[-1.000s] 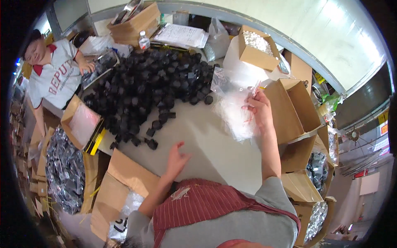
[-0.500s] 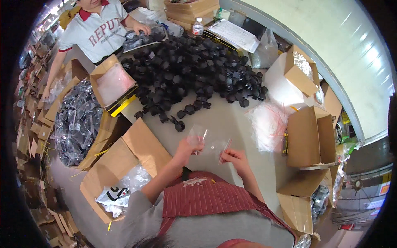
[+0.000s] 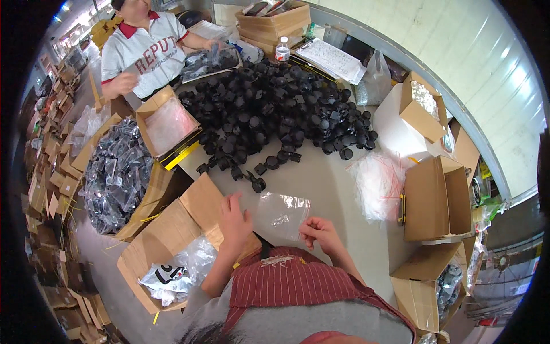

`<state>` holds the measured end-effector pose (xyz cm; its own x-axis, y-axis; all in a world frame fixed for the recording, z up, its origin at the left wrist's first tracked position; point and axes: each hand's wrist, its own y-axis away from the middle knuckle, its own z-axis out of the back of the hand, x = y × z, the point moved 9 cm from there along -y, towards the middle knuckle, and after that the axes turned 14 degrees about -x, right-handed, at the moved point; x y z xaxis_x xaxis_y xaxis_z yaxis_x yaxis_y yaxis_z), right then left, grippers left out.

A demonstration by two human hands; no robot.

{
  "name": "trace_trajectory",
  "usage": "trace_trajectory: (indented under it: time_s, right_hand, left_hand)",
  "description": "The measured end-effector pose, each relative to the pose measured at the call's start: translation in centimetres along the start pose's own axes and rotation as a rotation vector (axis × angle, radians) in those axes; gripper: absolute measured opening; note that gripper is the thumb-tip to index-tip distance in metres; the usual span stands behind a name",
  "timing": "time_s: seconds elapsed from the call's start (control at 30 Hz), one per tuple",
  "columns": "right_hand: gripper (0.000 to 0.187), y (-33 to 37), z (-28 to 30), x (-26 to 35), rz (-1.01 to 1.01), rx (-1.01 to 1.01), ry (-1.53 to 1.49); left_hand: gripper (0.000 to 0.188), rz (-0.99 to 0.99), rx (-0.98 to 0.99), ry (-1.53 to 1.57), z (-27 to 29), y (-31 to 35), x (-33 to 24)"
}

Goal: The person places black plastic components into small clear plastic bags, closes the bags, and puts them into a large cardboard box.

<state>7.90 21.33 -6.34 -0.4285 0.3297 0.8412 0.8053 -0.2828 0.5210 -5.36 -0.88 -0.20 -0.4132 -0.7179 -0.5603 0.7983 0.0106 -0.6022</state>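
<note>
A clear zip bag (image 3: 281, 217) lies spread out over the grey table, its right edge pinched between the fingers of my right hand (image 3: 322, 234). To the left of the bag, my left hand (image 3: 234, 222) is open with its fingers apart, holding nothing. It is close to the nearest of the small black plastic parts (image 3: 258, 184), which sit at the near tip of a big heap (image 3: 269, 114) of the same round-headed pieces. The palm side of my left hand is hidden.
An open carton (image 3: 154, 243) with plastic bags stands at my left, beside a box of bagged black parts (image 3: 117, 178). At right lie a stack of clear bags (image 3: 375, 186) and an open carton (image 3: 427, 198). Across the table stands a co-worker (image 3: 149, 54) near a clipboard (image 3: 332, 59).
My left hand has let go of the clear bag and moved left toward the black parts. The bag now lies flatter, held only by my right hand. The co-worker's arms have moved.
</note>
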Motion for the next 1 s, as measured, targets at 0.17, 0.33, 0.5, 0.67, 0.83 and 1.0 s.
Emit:
trace_trajectory:
  time_s: [0.17, 0.33, 0.5, 0.67, 0.83, 1.0]
  right_hand:
    - [0.011, -0.9, -1.6, -0.2, 0.234, 0.004, 0.211]
    - [0.008, 0.3, -2.8, 2.0, 0.383, 0.001, 0.062]
    - [0.011, 1.5, -1.5, 1.3, 0.129, 0.08, -0.022]
    - [0.018, 2.3, -2.3, 2.6, 0.183, 0.016, -0.101]
    - [0.017, 1.0, 0.5, 2.5, 0.642, -0.312, 0.453]
    - [0.026, 4.2, -2.8, 9.0, 1.216, -0.552, 0.924]
  left_hand:
    - [0.022, 0.104, 0.684, 0.457, -2.4, 1.4, -7.9]
    - [0.021, -0.047, 0.823, 0.53, -5.2, 3.7, -10.4]
    - [0.022, 0.192, 1.058, 0.71, -6.5, 5.8, -10.0]
    - [0.016, 0.641, 0.997, 1.134, -7.1, 7.3, -9.1]
    - [0.016, 0.249, 0.623, 0.769, -5.0, 4.0, -8.1]
    - [0.011, -0.186, 0.413, 0.205, -3.3, 1.6, -8.4]
